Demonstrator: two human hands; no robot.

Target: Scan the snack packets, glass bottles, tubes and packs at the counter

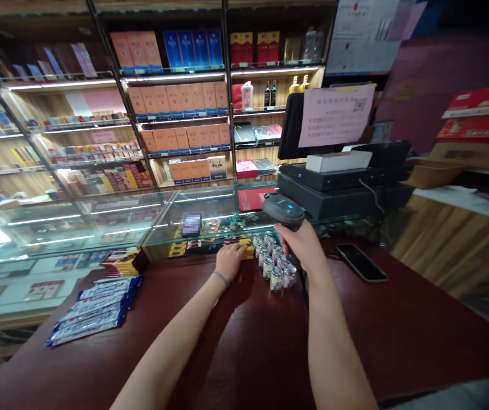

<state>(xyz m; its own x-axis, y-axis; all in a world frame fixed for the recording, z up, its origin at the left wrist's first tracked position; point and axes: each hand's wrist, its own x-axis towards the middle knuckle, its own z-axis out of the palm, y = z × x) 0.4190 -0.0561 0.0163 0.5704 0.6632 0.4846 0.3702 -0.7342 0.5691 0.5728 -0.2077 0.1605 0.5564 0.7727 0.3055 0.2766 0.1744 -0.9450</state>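
My right hand [303,246] is wrapped round the handle of a dark barcode scanner [282,208], whose head shows a small blue light. The scanner is held above several small clear jars [276,279] with metal-looking lids, standing close together in rows on the counter. To the left of the jars, my left hand [229,261] has its fingers closed on a small yellow packet [247,249] at the foot of the glass case. The fingertips partly cover the packet, so its full shape is hidden. A thin band circles my left wrist.
Blue-and-white long packets [94,310] lie fanned on the dark red counter [236,364], beside a stack of yellow-brown packets [120,262]. A phone [361,262] lies at right. Behind are a glass display case [163,228], a monitor [291,125] and stocked shelves.
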